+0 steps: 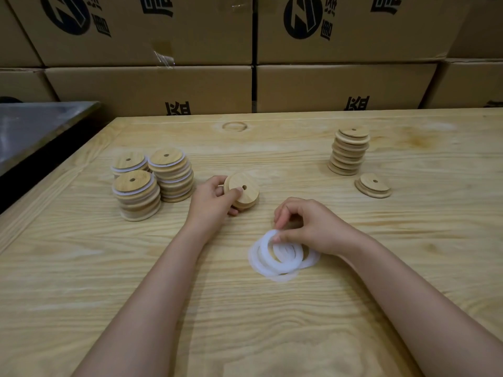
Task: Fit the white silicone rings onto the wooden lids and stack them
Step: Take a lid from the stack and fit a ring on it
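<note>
The wooden table bears ringed lid stacks, a bare stack, one lid and white rings.

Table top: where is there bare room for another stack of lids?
The table is bare at its far middle, between the ringed stacks and the bare lid stack, and near-left, beside the left forearm. Crowded: the centre, left hand holding a lid, right hand pinching one of the white rings.

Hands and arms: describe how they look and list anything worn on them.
Both are a person's bare hands: the left hand and the right hand wear no gloves. No jewellery shows on the fingers or wrists, and no watch. The left forearm and right forearm are uncovered down to the frame's bottom edge, so no sleeve is in view.
</note>
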`<state>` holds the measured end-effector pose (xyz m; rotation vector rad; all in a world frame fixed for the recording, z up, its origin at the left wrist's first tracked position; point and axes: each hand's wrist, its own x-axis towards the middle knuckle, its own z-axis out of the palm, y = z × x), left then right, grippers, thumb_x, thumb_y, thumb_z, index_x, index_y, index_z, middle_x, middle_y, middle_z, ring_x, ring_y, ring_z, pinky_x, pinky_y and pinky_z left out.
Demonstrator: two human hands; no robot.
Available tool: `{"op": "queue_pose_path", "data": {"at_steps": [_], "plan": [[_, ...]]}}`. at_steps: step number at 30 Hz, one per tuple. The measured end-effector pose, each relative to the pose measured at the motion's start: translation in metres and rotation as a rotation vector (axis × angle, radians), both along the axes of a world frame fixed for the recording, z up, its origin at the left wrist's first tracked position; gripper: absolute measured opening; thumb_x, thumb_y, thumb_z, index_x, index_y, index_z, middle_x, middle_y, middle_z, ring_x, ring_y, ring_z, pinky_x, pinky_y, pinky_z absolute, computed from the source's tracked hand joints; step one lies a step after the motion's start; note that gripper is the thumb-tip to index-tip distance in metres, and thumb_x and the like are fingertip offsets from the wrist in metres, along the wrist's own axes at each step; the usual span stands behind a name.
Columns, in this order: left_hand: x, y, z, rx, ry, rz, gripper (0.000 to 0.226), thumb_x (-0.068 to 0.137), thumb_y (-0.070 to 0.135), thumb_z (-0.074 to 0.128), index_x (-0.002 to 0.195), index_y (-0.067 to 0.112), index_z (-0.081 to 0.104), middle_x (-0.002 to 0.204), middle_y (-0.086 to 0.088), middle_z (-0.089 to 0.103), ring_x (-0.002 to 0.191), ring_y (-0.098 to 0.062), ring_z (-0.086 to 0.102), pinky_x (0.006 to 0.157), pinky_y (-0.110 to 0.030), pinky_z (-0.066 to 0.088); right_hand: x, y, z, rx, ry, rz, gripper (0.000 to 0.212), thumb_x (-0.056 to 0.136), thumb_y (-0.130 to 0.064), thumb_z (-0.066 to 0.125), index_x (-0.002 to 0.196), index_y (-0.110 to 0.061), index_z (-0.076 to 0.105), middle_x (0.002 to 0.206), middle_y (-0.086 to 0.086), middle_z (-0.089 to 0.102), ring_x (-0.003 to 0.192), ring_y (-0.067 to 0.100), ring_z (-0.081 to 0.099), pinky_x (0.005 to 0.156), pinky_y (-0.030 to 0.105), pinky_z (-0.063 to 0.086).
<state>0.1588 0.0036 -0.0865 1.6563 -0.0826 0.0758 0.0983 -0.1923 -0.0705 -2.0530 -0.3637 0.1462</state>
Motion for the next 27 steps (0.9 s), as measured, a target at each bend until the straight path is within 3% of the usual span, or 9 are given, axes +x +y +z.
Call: {"op": "queue_pose_path", "data": {"at_steps": [4,9,13,21,24,27], "plan": [[-0.001,0.0,0.0,0.003,0.0,0.003,0.019,0.087,0.006,0.062,0.105,0.011,0.059,0.071,0.007,0.069,0.059,-0.019,0.06,0.053,-0.024,0.051,0.003,-0.003,-0.002,0.055,-0.015,-0.009,0.025,0.067,-0.005,0.083,0.059,-0.022,0.066,0.083,-0.006,0.063,0.09,0.021,0.064,0.082,0.029,0.051],[-0.002,0.0,0.001,0.005,0.001,-0.003,0.02,0.087,0.006,0.063,0.106,0.01,0.059,0.074,0.003,0.069,0.06,-0.02,0.059,0.056,-0.027,0.051,0.006,-0.005,-0.006,0.078,-0.054,-0.021,0.018,0.071,-0.004,0.079,0.062,-0.016,0.071,0.079,-0.011,0.065,0.091,0.021,0.065,0.085,0.03,0.05],[-0.007,0.0,0.005,-0.047,-0.003,-0.04,0.019,0.087,0.005,0.063,0.105,0.01,0.059,0.073,0.0,0.068,0.06,-0.019,0.061,0.054,-0.026,0.051,0.005,-0.004,-0.005,0.197,-0.105,-0.041,0.02,0.073,-0.003,0.077,0.066,-0.021,0.071,0.079,-0.01,0.065,0.08,0.008,0.062,0.076,0.02,0.049],[-0.018,-0.006,0.013,-0.225,-0.005,-0.226,0.011,0.093,0.014,0.053,0.099,0.013,0.062,0.074,-0.006,0.071,0.07,-0.02,0.069,0.06,-0.031,0.059,0.01,0.0,-0.002,0.451,-0.082,-0.21,0.014,0.092,-0.007,0.057,0.08,-0.013,0.06,0.065,-0.01,0.06,0.055,0.004,0.049,0.056,0.017,0.042],[-0.02,-0.008,0.014,-0.205,-0.015,-0.251,0.014,0.094,0.016,0.052,0.101,0.011,0.063,0.078,-0.006,0.071,0.075,-0.02,0.07,0.063,-0.031,0.059,0.011,0.007,-0.005,0.421,-0.112,-0.224,0.016,0.094,-0.011,0.055,0.079,-0.017,0.058,0.067,-0.01,0.054,0.056,0.001,0.047,0.056,0.015,0.04],[-0.021,-0.009,0.013,-0.177,-0.016,-0.298,0.014,0.094,0.011,0.052,0.101,0.011,0.064,0.082,-0.004,0.072,0.078,-0.019,0.07,0.066,-0.032,0.059,0.01,0.014,-0.01,0.367,-0.185,-0.226,0.016,0.092,-0.014,0.059,0.078,-0.023,0.06,0.088,-0.008,0.054,0.073,0.003,0.051,0.064,0.016,0.044]]}}
